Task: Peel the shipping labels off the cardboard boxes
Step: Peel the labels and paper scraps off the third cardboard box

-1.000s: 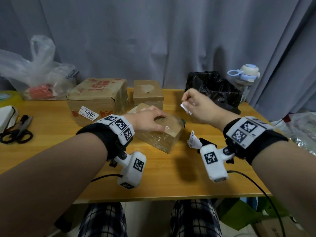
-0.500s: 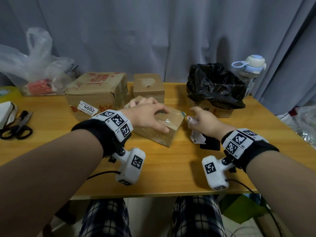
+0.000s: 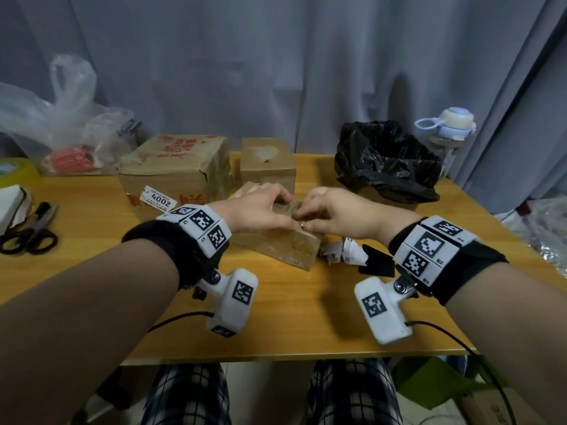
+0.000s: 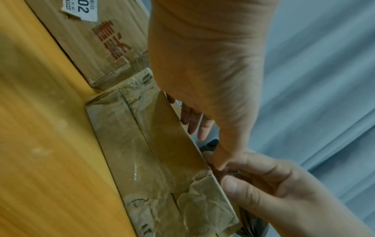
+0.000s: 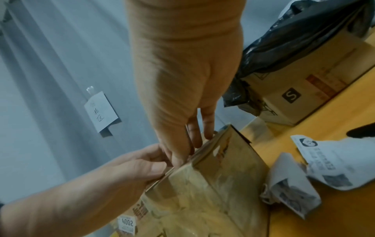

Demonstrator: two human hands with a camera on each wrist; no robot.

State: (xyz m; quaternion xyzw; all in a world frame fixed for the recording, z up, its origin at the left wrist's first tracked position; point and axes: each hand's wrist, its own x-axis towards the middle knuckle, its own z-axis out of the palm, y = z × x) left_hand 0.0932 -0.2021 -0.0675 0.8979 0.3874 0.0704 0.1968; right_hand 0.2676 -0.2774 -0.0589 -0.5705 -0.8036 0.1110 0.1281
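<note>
A small taped cardboard box [image 3: 276, 250] lies mid-table, also in the left wrist view [image 4: 158, 152] and the right wrist view [image 5: 223, 176]. My left hand [image 3: 260, 210] lies over its top, thumb and forefinger pinching the near top edge. My right hand [image 3: 331, 213] meets it there and pinches a small white label scrap [image 3: 303, 223]. Crumpled peeled label pieces [image 3: 346, 251] lie on the table right of the box. Behind, a large box [image 3: 175, 167] carries a white "4002" label [image 3: 158, 199]. A smaller box [image 3: 267, 161] stands beside it.
A black bag [image 3: 386, 161] lines a box at the back right, with a water bottle [image 3: 445, 127] behind it. Scissors [image 3: 27, 234], a tape roll [image 3: 15, 170] and a clear plastic bag [image 3: 61, 127] sit at the left. The wooden table [image 3: 291, 317] is bare near me.
My right hand came down from above the black bag, left the peeled label on the table right of the box, then moved onto the box's near top edge. The left hand stayed on the box.
</note>
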